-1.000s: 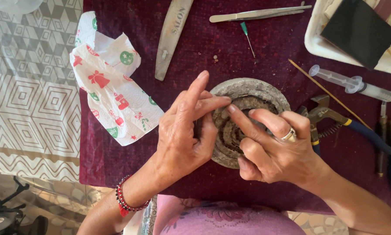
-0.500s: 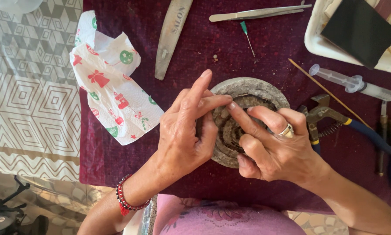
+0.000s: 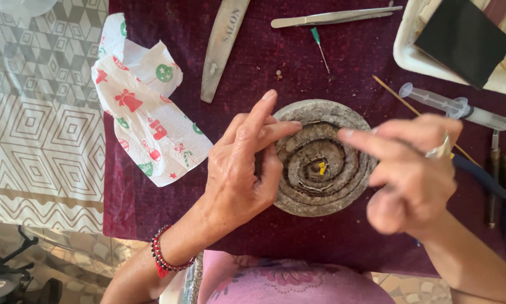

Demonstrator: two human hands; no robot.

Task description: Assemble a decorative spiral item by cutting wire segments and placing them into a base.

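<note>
Grey clay spiral disc (image 3: 320, 160) looks coiled already, one yellow bit (image 3: 321, 168) set; my left fingers (image 3: 264, 132) rest spread on its rim, my right fingers (image 3: 371, 141) hover loose, holding nothing.

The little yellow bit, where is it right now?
The yellow bit sits at the centre of the round spiral disc, between the left hand and the right hand.

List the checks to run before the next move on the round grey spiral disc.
1. Left hand steadies the round grey spiral disc at its left edge: ok.
2. Right hand is off the disc's centre: ok; it is blurred.
3. Small yellow piece sits near the spiral's centre: ok.
4. Whether the right fingers hold anything: cannot tell.
5. Metal tweezers lie within reach on the dark red cloth: ok.
</note>
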